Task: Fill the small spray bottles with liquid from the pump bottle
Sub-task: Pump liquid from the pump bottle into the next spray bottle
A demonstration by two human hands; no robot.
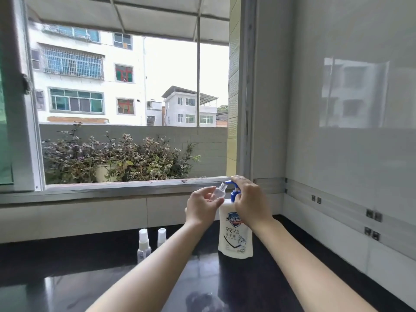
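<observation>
- Left hand (203, 207): fingers and thumb are curled round a small clear bottle (218, 192) with its cap off. The bottle is raised and tilted so that its open neck meets the blue nozzle. Judged reason: the spout sits at a fixed height, so the narrow opening has to be brought up to it.
- Right hand (252, 199): the fingers are bent over the pump head (234, 185) and clamped on it from above. This places the hand to press down and, in the same grip, to steady the container.
- Pump bottle (235, 233): it stands upright on the dark counter (67, 278), below the window sill (112, 188) and near the room corner, with its label toward the camera. Because it rests on its own base, one hand is free to carry the small bottle.
- Two capped spray bottles (144, 244) (161, 236): they stand upright side by side on the counter, left of the pump bottle and well apart from the filling point, probably to keep them from being knocked. The nearer one appears to hold some liquid, though it is too small in view to be sure.
- Hidden or unclear: the right hand covers most of the pump head. The left forearm (157, 262) cuts off the lower body of the farther spray bottle. Where nozzle and neck meet is too small to show whether liquid is passing, and the fill level in the held bottle cannot be read. The removed cap is not in view.
</observation>
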